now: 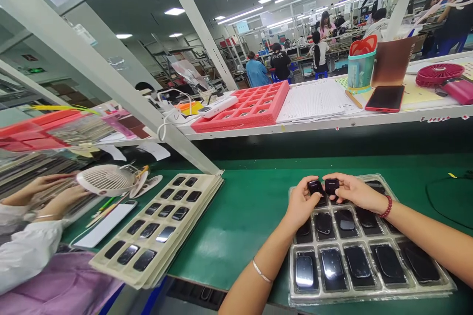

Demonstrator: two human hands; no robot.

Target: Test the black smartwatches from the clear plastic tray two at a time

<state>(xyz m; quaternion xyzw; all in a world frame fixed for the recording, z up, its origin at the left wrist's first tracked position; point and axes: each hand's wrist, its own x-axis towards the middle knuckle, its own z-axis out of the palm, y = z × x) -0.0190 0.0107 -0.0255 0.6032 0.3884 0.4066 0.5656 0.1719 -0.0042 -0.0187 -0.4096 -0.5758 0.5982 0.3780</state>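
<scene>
**Two glossy black pieces, one pinched in each hand**

My left hand (301, 203) is closed narrowly on the left piece (316, 187), thumb and fingertips pinching its rim. My right hand (351, 190) grips the right piece (331, 185) the same way. The two pieces are almost touching, just above the 12 o'clock edge of the clear tray (369, 298). The tray lies on the green belt (244, 206) and holds more of the same black parts in its pockets.

I judge these pieces to be light and stiff, small moulded shells that won't flex. Their shiny faces look slick, and they would probably show prints or scratches. So the place to hold them is the short edges, with pads on the rim and off the gloss. A light pinch should do. The thin tray looks flimsy and would likely bow if it were lifted by one corner.

At 9 o'clock from my hands sits a beige tray stack (207, 183), and beyond it are a co-worker's hands (55, 194) beside a white fan (107, 179).
</scene>
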